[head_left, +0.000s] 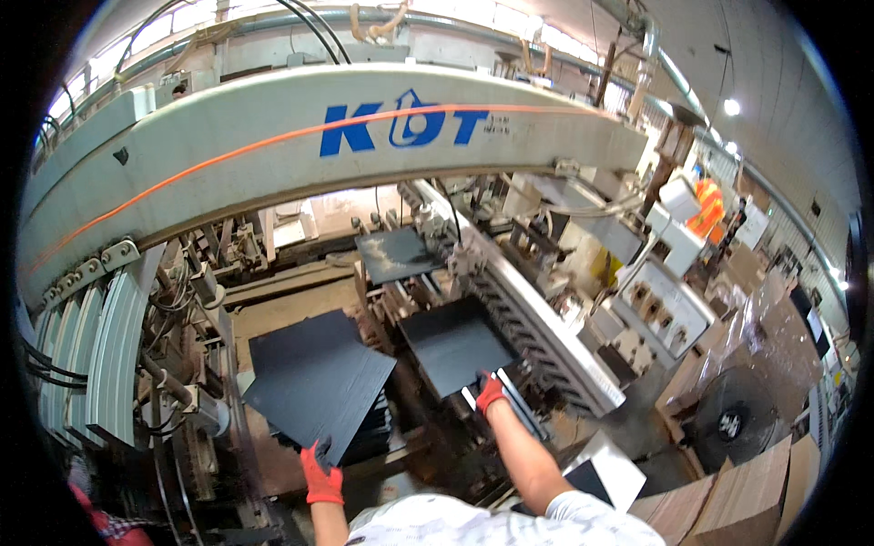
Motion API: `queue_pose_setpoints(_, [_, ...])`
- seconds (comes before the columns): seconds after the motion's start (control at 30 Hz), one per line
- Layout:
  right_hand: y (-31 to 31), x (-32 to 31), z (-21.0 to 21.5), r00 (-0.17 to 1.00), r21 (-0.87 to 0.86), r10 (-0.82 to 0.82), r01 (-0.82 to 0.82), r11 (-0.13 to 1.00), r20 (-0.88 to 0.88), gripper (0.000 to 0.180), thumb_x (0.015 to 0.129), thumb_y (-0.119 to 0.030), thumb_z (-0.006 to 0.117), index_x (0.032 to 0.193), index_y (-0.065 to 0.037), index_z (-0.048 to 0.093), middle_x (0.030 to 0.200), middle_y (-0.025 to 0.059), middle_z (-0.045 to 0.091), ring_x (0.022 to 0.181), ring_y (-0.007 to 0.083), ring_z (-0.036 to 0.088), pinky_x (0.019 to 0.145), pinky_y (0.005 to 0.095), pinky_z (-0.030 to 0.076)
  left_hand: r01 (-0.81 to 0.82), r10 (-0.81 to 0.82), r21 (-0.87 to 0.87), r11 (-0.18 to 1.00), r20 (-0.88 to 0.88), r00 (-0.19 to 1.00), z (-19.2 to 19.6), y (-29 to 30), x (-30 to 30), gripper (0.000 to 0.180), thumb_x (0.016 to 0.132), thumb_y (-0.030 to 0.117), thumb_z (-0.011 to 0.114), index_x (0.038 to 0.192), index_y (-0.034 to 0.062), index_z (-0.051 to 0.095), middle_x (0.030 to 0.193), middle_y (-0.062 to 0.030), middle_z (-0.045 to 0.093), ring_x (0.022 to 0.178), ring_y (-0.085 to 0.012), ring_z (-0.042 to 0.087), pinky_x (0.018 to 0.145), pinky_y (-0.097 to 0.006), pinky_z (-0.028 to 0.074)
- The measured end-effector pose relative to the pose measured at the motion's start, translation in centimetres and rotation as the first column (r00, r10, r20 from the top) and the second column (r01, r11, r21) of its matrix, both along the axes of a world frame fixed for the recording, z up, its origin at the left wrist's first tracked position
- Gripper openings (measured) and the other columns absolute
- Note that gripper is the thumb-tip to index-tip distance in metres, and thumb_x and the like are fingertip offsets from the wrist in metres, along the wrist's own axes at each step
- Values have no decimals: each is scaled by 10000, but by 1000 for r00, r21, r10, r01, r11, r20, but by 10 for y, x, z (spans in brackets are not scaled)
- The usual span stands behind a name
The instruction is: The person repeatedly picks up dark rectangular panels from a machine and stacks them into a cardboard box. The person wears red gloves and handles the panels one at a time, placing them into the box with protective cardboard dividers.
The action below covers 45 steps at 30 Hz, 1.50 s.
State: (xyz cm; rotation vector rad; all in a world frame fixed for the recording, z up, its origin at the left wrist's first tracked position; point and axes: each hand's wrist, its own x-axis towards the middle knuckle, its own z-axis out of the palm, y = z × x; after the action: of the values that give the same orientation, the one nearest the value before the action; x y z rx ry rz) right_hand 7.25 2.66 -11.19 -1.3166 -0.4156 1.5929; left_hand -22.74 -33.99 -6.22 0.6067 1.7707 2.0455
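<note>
My left hand [323,471], in a red glove, grips the near corner of a dark, flat panel [314,378]. That panel lies turned at an angle over a stack of similar dark panels [369,432]. Farther right, my red-gloved right hand [490,393] is closed at the near right corner of a second dark panel [455,341], which rests on the machine's bed beside a long metal rail [537,314]. Some fingers of both hands are hidden by distance and the panel edges.
A large pale machine beam [264,146] spans overhead. Beyond lies another dark panel [396,253] with pale dust on it. Curved metal guards [114,364] stand at left. A black fan [731,420] and cardboard [742,491] are at right. Part of another person [109,526] shows lower left.
</note>
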Motion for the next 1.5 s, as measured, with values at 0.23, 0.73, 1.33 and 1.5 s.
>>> queue_pose_setpoints(0.23, [-6,98,-24,969,113,-143,122,986,200,233,916,-356,677,935,-124,670,821,35,653,669,185,606,572,347,509,176,-205,121,977,295,933,-9,37,6,290,848,35,690,1135,-12,691,1120,-116,662,1014,-222,644,922,-352,519])
queue_pose_setpoints(0.73, [-295,206,33,684,466,-512,276,841,519,403,1055,-294,522,1214,52,657,1196,98,679,1121,208,609,1016,363,458,385,-387,-40,922,-108,916,94,34,54,375,957,138,708,1294,17,598,1242,-91,651,1080,-198,640,934,-336,516])
queue_pose_setpoints(1.33, [-487,286,46,455,289,-794,760,582,403,502,1080,-327,446,1450,11,491,1483,109,508,1332,275,492,1129,393,361,412,-391,157,898,718,577,-3,258,207,332,898,199,770,1189,91,653,1133,-57,692,1001,-206,644,843,-378,527])
queue_pose_setpoints(1.5, [-496,322,9,357,262,-637,694,670,684,490,1095,-285,433,1419,77,497,1445,162,533,1303,268,511,1139,382,373,322,-259,33,946,675,691,-5,300,220,370,879,105,778,1219,42,647,1155,-60,693,1003,-220,655,874,-378,537])
